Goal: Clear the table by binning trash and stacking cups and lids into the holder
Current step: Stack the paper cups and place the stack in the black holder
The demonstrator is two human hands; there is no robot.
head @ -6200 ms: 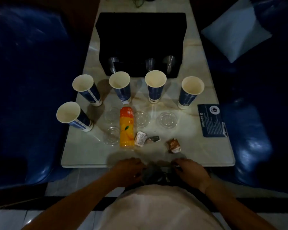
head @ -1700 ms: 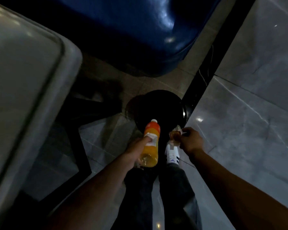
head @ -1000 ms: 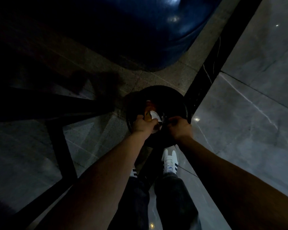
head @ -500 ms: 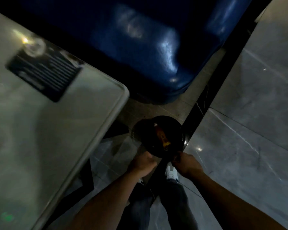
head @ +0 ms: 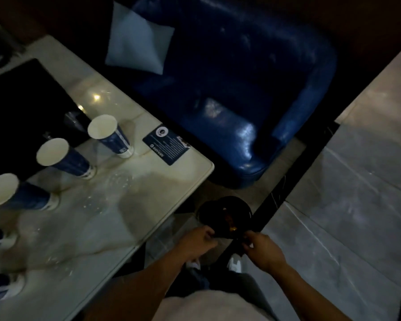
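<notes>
Trash step looks all but wrapped up here: the round black bin (head: 225, 213) sits on the floor just off the counter (head: 130, 205) corner, and there's an orange glint inside it, probably the juice bottle (head: 230, 224), though it's too dark to be sure. Both hands hover at the bin's near rim. The left hand (head: 198, 242) is curled, fingers tucked, touching or just beside the rim, and nothing shows in it. The right hand (head: 263, 247) is loosely curled too, fingertips pinched toward the rim; whether it grips the bin's edge or liner I cannot tell, the light is poor and the frame is blurred. Up on the counter the real work waits: blue paper cups (head: 109, 135) stand upright in a row beside the black holder (head: 26, 107), with faint clear lids (head: 123, 179) lying flat between them and the near edge. A dark card (head: 166, 144) lies by the far corner. My read: next comes a turn to the counter, nesting the cups one into another, gathering those slippery lids, then slotting both into the holder.
</notes>
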